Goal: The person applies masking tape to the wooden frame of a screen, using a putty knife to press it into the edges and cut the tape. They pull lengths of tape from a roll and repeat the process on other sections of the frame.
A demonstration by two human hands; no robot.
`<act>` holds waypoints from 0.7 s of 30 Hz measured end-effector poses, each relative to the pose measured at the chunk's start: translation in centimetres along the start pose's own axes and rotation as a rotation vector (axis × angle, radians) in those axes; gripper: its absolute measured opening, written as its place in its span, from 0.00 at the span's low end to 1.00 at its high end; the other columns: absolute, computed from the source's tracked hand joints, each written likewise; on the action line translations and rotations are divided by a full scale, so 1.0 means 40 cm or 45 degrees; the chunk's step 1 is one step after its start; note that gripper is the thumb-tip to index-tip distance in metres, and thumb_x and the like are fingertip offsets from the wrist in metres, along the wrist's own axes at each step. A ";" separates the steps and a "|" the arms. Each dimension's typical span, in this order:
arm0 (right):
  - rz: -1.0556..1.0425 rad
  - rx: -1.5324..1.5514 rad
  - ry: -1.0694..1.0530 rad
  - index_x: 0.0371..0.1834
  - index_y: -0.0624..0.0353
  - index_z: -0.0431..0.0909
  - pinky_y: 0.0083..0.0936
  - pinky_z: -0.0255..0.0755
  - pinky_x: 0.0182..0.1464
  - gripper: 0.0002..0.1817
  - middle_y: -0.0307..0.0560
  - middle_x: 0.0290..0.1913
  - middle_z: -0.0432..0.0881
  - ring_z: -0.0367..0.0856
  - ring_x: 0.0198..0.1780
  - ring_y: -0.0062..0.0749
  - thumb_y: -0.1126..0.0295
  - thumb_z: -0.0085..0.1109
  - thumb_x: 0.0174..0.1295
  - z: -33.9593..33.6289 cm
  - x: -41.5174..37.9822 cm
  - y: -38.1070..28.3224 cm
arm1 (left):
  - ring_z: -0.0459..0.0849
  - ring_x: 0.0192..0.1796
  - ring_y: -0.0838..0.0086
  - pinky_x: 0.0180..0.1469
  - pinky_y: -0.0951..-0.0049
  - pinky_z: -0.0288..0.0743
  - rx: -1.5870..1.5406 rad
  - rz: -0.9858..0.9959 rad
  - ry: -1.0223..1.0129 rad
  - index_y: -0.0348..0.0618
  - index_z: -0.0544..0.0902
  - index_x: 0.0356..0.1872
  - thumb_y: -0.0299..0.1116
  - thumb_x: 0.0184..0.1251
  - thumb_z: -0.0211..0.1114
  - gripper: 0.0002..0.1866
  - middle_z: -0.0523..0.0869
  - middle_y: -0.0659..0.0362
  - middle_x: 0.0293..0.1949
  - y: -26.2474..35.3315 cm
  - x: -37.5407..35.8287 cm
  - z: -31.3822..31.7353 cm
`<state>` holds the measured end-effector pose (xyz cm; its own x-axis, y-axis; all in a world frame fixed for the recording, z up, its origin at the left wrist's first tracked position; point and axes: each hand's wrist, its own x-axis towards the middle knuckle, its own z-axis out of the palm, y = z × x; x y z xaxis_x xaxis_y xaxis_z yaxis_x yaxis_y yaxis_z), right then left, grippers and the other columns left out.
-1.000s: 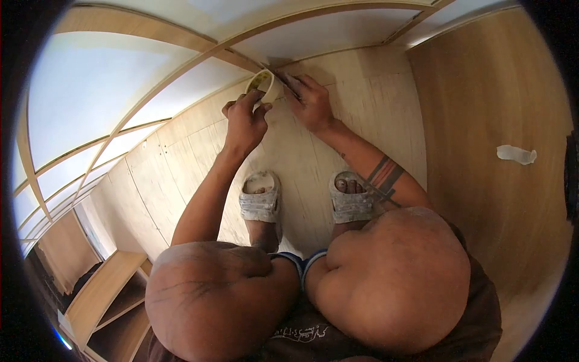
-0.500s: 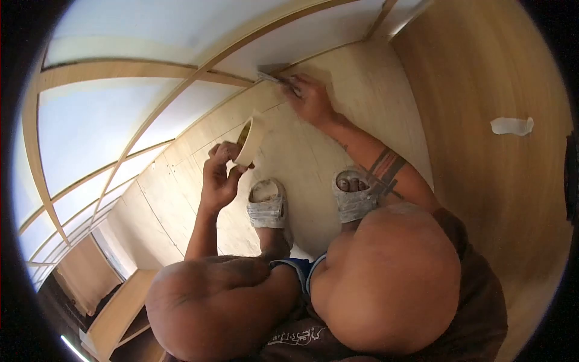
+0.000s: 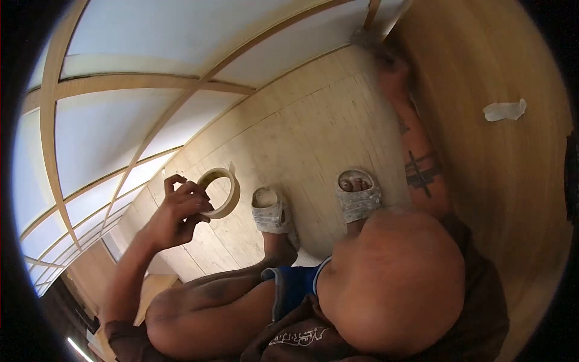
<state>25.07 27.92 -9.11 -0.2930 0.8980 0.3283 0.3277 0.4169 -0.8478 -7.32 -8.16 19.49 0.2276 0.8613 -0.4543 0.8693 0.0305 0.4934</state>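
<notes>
My left hand (image 3: 184,208) is closed on the edge of a roll of masking tape (image 3: 231,196), with a short loose end sticking up at its top. The roll is above the floor, left of my sandalled feet. Far up in the corner, between the framed panels and the wooden panel, is my right hand (image 3: 395,75), smeared by motion. In it is a thin grey-bladed tool (image 3: 368,41), too blurred to name exactly; its tip is near the foot of the framed panels.
White panels with wooden frames (image 3: 139,84) run along the left and top. A brown wooden panel (image 3: 482,181) rises on the right, with a piece of pale tape (image 3: 505,111) on it. Beneath me is a pale plywood floor (image 3: 301,133).
My right hand has moved right with the tool, from the panels' base into the corner. My left hand has drawn back left and toward me, turning the tape roll's opening into view.
</notes>
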 end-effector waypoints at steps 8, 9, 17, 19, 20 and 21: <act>0.618 0.102 0.000 0.57 0.68 0.80 0.34 0.77 0.58 0.15 0.56 0.49 0.88 0.86 0.49 0.38 0.71 0.64 0.73 -0.015 -0.153 -0.190 | 0.88 0.54 0.60 0.62 0.59 0.70 -0.119 0.088 0.518 0.43 0.89 0.40 0.21 0.54 0.78 0.12 0.92 0.55 0.45 0.034 0.223 0.085; 0.625 0.108 0.013 0.57 0.68 0.80 0.34 0.77 0.58 0.15 0.56 0.49 0.88 0.86 0.49 0.38 0.71 0.64 0.73 -0.021 -0.163 -0.210 | 0.89 0.53 0.61 0.60 0.61 0.72 -0.225 0.108 0.636 0.41 0.89 0.40 0.21 0.53 0.79 0.12 0.92 0.54 0.44 0.039 0.272 0.128; 0.964 1.103 -0.405 0.49 0.61 0.78 0.30 0.76 0.47 0.12 0.41 0.38 0.81 0.80 0.39 0.32 0.67 0.58 0.67 -0.094 -0.225 -0.224 | 0.89 0.55 0.58 0.60 0.62 0.80 -0.591 0.157 1.073 0.38 0.91 0.38 0.12 0.55 0.73 0.12 0.94 0.54 0.42 0.091 0.565 0.385; 0.964 1.235 -0.389 0.48 0.62 0.80 0.28 0.73 0.55 0.16 0.39 0.38 0.81 0.79 0.46 0.29 0.60 0.62 0.70 -0.117 -0.222 -0.197 | 0.89 0.56 0.58 0.59 0.62 0.81 -0.575 0.193 1.079 0.38 0.91 0.38 0.11 0.55 0.72 0.13 0.93 0.53 0.43 0.092 0.601 0.390; 0.897 1.259 -0.341 0.47 0.62 0.81 0.26 0.71 0.50 0.19 0.39 0.36 0.79 0.77 0.41 0.27 0.54 0.57 0.71 -0.126 -0.222 -0.184 | 0.89 0.57 0.57 0.59 0.62 0.82 -0.539 0.220 1.072 0.38 0.91 0.39 0.10 0.54 0.71 0.14 0.93 0.53 0.43 0.091 0.610 0.390; 0.828 1.287 -0.293 0.45 0.62 0.82 0.24 0.70 0.44 0.24 0.38 0.33 0.77 0.74 0.37 0.25 0.49 0.52 0.72 -0.132 -0.208 -0.192 | 0.89 0.57 0.57 0.59 0.62 0.82 -0.536 0.218 1.083 0.38 0.91 0.39 0.10 0.54 0.71 0.14 0.93 0.53 0.43 0.092 0.619 0.389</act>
<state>29.72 18.00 -3.13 -0.5201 0.8097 -0.2717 -0.3431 -0.4894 -0.8018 8.32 5.40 -1.47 -0.2015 0.9454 0.2562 0.5875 -0.0926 0.8039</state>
